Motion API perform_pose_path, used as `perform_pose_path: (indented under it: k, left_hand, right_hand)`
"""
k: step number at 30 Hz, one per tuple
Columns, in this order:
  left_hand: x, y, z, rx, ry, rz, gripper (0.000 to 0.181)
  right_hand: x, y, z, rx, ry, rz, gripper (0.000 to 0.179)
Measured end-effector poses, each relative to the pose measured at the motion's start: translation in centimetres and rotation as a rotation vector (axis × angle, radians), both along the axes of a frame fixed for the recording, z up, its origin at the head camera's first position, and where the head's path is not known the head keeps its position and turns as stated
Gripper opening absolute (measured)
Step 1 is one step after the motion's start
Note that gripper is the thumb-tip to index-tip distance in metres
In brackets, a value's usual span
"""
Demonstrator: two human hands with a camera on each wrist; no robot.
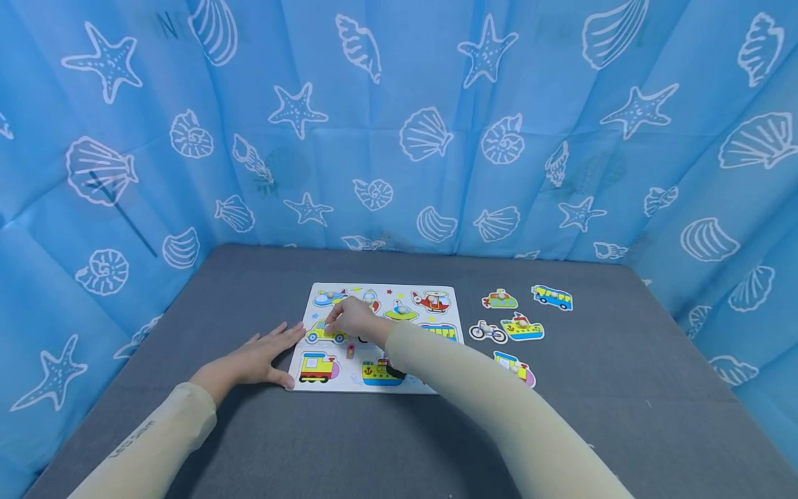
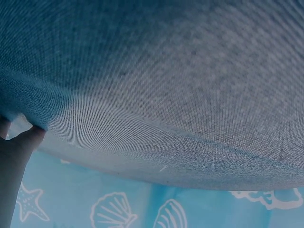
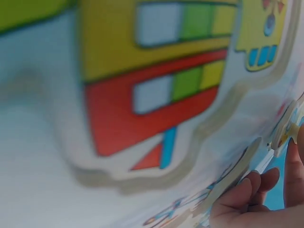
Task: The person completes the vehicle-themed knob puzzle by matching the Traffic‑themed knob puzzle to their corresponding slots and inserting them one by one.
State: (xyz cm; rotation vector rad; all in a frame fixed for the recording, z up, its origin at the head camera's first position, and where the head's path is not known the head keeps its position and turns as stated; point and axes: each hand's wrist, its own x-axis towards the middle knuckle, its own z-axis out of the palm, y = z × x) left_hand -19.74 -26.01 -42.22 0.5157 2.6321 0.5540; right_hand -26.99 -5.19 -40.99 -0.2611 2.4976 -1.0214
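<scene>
A white wooden knob puzzle board (image 1: 374, 386) with vehicle pictures lies on the dark grey cloth. My right hand (image 1: 358, 320) reaches across it, thumb and fingers pinching at the yellow car piece (image 1: 316, 335) on the board's left side; the knob is hidden by the fingers. In the right wrist view, curled fingers (image 3: 242, 194) show close to the board surface. My left hand (image 1: 264, 355) lies with fingers spread at the board's left edge, its thumb touching the lower left corner. Part of that hand (image 2: 21, 142) shows in the left wrist view.
Right of the board lie loose pieces: a green and orange submarine (image 1: 500, 299), a blue bus (image 1: 552, 297), a bicycle (image 1: 488, 332), a boat (image 1: 522, 328) and a train (image 1: 515, 367), partly behind my right sleeve. A blue seashell curtain (image 1: 399, 180) hangs behind the table.
</scene>
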Motion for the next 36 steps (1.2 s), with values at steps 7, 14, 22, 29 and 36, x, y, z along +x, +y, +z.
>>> perform_pose_path:
  k: [7, 14, 22, 29, 36]
  left_hand:
    - [0.0, 0.0, 0.1, 0.004, 0.005, -0.012, 0.109]
    - [0.0, 0.0, 0.3, -0.002, 0.013, -0.024, 0.108]
    - [0.1, 0.1, 0.2, 0.001, 0.011, -0.024, 0.108]
    - [0.1, 0.0, -0.4, -0.002, 0.015, -0.014, 0.109]
    - [0.2, 0.0, -0.2, 0.002, 0.014, -0.018, 0.107]
  right_hand:
    - [-0.1, -0.5, 0.1, 0.052, 0.006, -0.014, 0.011]
    - [0.0, -0.7, 0.4, 0.083, 0.035, 0.0, 0.014]
    - [0.1, -0.6, 0.3, 0.045, 0.027, -0.016, 0.01]
    - [-0.3, 0.2, 0.0, -0.025, 0.023, -0.003, 0.016]
    - [0.0, 1.3, 0.4, -0.094, 0.001, -0.01, 0.018]
